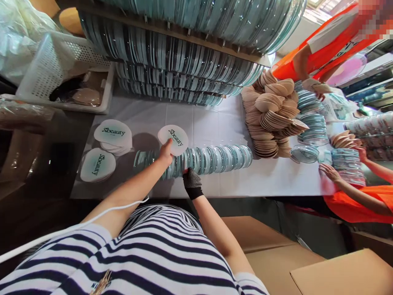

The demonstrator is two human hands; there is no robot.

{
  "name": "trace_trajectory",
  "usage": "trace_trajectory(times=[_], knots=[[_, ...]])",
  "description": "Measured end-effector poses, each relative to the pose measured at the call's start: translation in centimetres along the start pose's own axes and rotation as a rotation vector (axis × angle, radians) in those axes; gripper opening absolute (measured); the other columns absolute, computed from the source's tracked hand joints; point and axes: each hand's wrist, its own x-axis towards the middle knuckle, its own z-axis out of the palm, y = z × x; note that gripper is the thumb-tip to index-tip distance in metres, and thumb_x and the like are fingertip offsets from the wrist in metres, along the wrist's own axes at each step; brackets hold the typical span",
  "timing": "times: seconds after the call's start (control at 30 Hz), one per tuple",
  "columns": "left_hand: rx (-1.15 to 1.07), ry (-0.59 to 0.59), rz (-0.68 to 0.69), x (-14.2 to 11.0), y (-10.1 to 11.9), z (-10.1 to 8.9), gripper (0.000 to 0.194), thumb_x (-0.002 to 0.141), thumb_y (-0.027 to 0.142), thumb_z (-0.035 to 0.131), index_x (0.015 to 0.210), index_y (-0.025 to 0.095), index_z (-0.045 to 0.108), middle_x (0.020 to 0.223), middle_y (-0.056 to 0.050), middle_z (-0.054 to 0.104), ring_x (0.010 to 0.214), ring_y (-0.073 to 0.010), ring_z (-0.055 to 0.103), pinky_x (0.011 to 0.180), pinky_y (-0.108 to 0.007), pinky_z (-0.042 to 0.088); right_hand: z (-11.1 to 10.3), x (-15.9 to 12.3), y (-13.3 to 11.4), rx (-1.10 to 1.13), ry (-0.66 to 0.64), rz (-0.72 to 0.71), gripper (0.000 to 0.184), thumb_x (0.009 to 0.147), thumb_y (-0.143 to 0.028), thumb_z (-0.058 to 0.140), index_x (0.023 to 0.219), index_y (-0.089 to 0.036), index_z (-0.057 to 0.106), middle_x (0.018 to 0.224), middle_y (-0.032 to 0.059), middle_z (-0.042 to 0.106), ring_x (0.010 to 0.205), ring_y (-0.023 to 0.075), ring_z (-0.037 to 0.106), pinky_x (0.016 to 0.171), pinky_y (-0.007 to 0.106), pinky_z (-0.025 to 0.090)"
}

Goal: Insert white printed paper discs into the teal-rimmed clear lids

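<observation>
Between thumb and fingers, my left hand (166,152) pinches a round white card (179,137) printed "Sbeauty", above a long row of clear round cases (217,159) lying on edge. My right hand (192,182), in a dark fingerless dotted glove, is curled against the near side of that row; its fingertips are partly hidden, so what they grip cannot be made out. Left of the row lie two piles of the same printed cards, an upper pile (113,133) and a lower pile (97,165).
Tall stacked rows of round clear cases (172,49) stand at the back. A white perforated basket (39,78) is at back left. Beige oval pads (265,123) are heaped to the right. Co-workers in orange (362,203) handle stacks at right. Cardboard boxes (276,254) sit below the table (211,123).
</observation>
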Motion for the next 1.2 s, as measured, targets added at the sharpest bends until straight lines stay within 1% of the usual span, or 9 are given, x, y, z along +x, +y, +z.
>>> trace_trajectory(times=[0.2, 0.43, 0.53, 0.63, 0.77, 0.87, 0.97, 1.07, 1.2], knots=[[-0.004, 0.009, 0.009, 0.0, -0.4, -0.5, 0.033, 0.086, 0.026, 0.072, 0.117, 0.018, 0.066, 0.117, -0.011, 0.072, 0.115, -0.0245, 0.066, 0.102, -0.042, 0.053, -0.4, 0.5, -0.2, 0.216, -0.196, 0.049, 0.022, 0.097, -0.022, 0.044, 0.107, -0.016, 0.063, 0.100, 0.0189, 0.070, 0.093, 0.0250, 0.065, 0.080, 0.036, 0.047], [0.005, 0.038, 0.043, -0.4, -0.9, -0.3, 0.023, 0.088, 0.026, 0.069, 0.109, 0.018, 0.068, 0.116, -0.010, 0.072, 0.114, -0.0238, 0.066, 0.101, -0.042, 0.053, -2.2, 1.3, 1.3, 0.709, -0.508, 0.010, 0.028, 0.095, -0.034, 0.042, 0.115, -0.019, 0.054, 0.061, -0.0032, 0.057, 0.047, 0.0113, 0.050, 0.048, 0.020, 0.041], [0.030, 0.059, 0.065, -1.2, -1.2, 0.1, 0.020, 0.084, 0.023, 0.073, 0.102, 0.016, 0.069, 0.107, -0.010, 0.075, 0.110, -0.0249, 0.068, 0.101, -0.043, 0.052, -4.3, 2.6, 1.3, 0.587, -0.306, 0.039, 0.027, 0.091, -0.039, 0.049, 0.097, -0.017, 0.063, 0.066, 0.0021, 0.062, 0.055, 0.0134, 0.056, 0.054, 0.023, 0.045], [0.051, -0.028, 0.086, -2.7, -1.3, 0.0, 0.026, 0.076, 0.024, 0.080, 0.097, 0.013, 0.070, 0.102, -0.012, 0.075, 0.104, -0.0267, 0.070, 0.099, -0.043, 0.053, -6.4, 3.9, 0.6, 0.522, 0.166, -0.078, 0.041, 0.094, -0.040, 0.043, 0.124, -0.017, 0.059, 0.109, 0.0109, 0.070, 0.094, 0.0193, 0.065, 0.084, 0.032, 0.052], [0.073, -0.130, 0.037, -4.7, -1.5, -0.7, 0.031, 0.075, 0.029, 0.080, 0.100, 0.013, 0.071, 0.099, -0.012, 0.076, 0.097, -0.0283, 0.072, 0.093, -0.044, 0.055, -6.8, 3.3, -1.6, 0.403, 0.408, -0.288, 0.059, 0.089, -0.032, 0.046, 0.144, -0.009, 0.044, 0.148, 0.0195, 0.046, 0.138, 0.0269, 0.042, 0.114, 0.047, 0.036], [0.093, -0.103, 0.018, -5.5, -1.4, -1.4, 0.018, 0.083, 0.026, 0.073, 0.097, 0.015, 0.072, 0.099, -0.010, 0.076, 0.100, -0.0265, 0.071, 0.092, -0.040, 0.056, -5.6, 2.2, -3.7, 0.375, 0.389, -0.390, 0.053, 0.088, -0.027, 0.046, 0.139, -0.011, 0.050, 0.143, 0.0185, 0.051, 0.134, 0.0281, 0.046, 0.111, 0.047, 0.040], [0.115, -0.114, -0.022, -5.3, -0.6, -1.7, 0.008, 0.087, 0.021, 0.069, 0.093, 0.016, 0.072, 0.098, -0.009, 0.076, 0.101, -0.0242, 0.071, 0.092, -0.036, 0.056, -5.1, 1.8, -4.6, 0.473, 0.232, -0.225, 0.044, 0.093, -0.030, 0.039, 0.128, -0.012, 0.058, 0.117, 0.0172, 0.066, 0.105, 0.0261, 0.063, 0.091, 0.040, 0.052], [0.092, -0.068, -0.003, -4.2, 1.2, -1.8, 0.010, 0.090, 0.020, 0.065, 0.097, 0.015, 0.071, 0.097, -0.009, 0.076, 0.099, -0.0231, 0.071, 0.093, -0.037, 0.057, -5.4, 0.1, -2.9, 0.447, 0.307, 0.019, 0.047, 0.097, -0.036, 0.031, 0.125, -0.011, 0.059, 0.107, 0.0175, 0.069, 0.097, 0.0259, 0.065, 0.081, 0.035, 0.052], [0.048, 0.044, 0.066, -2.0, 3.7, -2.5, 0.025, 0.091, 0.022, 0.065, 0.115, 0.016, 0.066, 0.106, -0.010, 0.075, 0.108, -0.0237, 0.069, 0.100, -0.042, 0.054, -3.8, -6.1, 1.2, 0.145, 0.234, 0.013, 0.044, 0.095, -0.038, 0.041, 0.125, -0.014, 0.062, 0.101, 0.0171, 0.071, 0.087, 0.0279, 0.068, 0.072, 0.032, 0.049]])
